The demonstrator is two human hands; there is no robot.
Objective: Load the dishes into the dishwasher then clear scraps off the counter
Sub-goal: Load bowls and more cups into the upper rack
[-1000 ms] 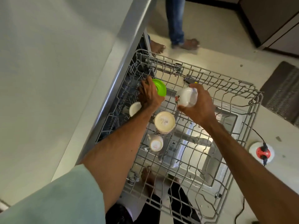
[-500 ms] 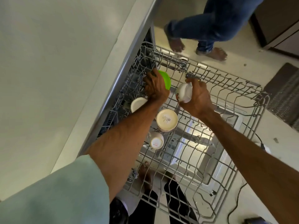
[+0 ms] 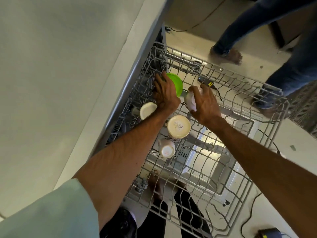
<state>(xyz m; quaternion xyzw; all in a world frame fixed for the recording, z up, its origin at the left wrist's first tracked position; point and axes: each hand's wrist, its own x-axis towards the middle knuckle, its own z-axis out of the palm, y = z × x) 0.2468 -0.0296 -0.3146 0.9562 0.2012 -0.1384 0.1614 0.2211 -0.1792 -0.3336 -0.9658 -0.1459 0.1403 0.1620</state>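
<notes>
Two hands, ours, reach down into a pulled-out wire rack [image 3: 183,58] of a dishwasher, seen from above. Our left hand [image 3: 165,94] is at the rack's far left corner, close to the pale counter [image 3: 51,83] edge. Its fingers curl over the rim of a green bowl [image 3: 177,84] that stands on edge among the wires. Our right hand [image 3: 206,104] is just beside it, and the two hands are near each other but not touching. It grips a white cup [image 3: 190,100], tipped on its side and low over the rack; we cannot tell whether the cup touches the wires.

Three more dishes sit in the rack on the left side, nearer to us. A white bowl [image 3: 147,110] leans on edge right by our left wrist. A cream bowl [image 3: 178,126] rests upside down with printed marks on its base. A small mug [image 3: 166,148] lies upside down just behind it. The right half of the rack holds no dishes, and the open metal door [image 3: 214,162] shows through the wires below.

Beyond the rack, another person's legs [image 3: 295,62] in blue jeans stand barefoot on the light floor.
</notes>
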